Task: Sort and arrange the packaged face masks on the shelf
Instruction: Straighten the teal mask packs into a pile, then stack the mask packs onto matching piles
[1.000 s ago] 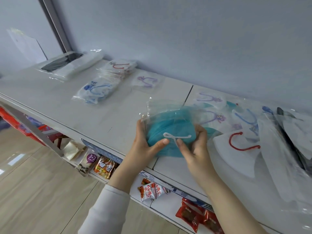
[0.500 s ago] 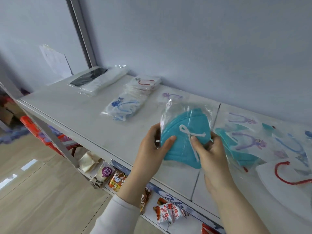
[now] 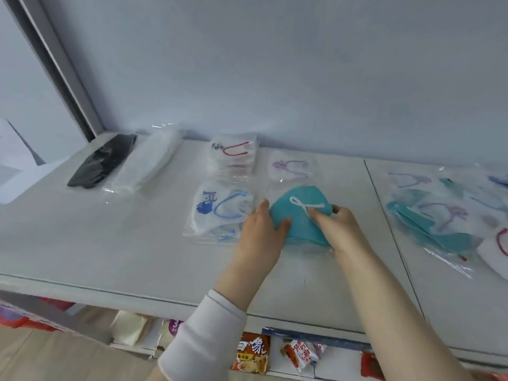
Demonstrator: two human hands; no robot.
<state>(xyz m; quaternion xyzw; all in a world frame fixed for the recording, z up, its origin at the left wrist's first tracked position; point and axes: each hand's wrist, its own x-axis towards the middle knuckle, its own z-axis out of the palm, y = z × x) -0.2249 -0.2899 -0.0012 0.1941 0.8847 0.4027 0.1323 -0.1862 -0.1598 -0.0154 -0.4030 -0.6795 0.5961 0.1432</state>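
White shelf runs along wall. Far right: loose heap of bagged masks, teal and white mixed. Back left: black mask pack, white pack just beside it. Middle: blue-strap pack in front, red-strap pack behind it, purple-strap pack beside that. Teal mask, in clear bag, sits at shelf surface right of blue-strap pack, in front of purple-strap pack. Your left hand grips its left edge, thumb on top. Your right hand pinches its right side.
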